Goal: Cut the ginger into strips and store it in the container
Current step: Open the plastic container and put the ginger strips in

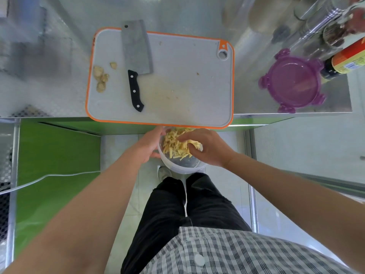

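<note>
A clear round container (183, 168) hangs below the counter's front edge, just under the orange-rimmed cutting board (187, 86). My left hand (150, 147) grips its left rim. Yellow ginger strips (175, 144) lie heaped in it. My right hand (207, 147) lies over the strips with fingers curled around some of them. A cleaver (136, 54) with a black handle rests on the board's left part. Several ginger end pieces (100, 76) sit at the board's left edge.
The purple container lid (294, 82) lies on the steel counter to the right of the board. Bottles and jars (339, 56) stand at the back right. The board overhangs the counter's front edge. Green cabinet fronts lie below left.
</note>
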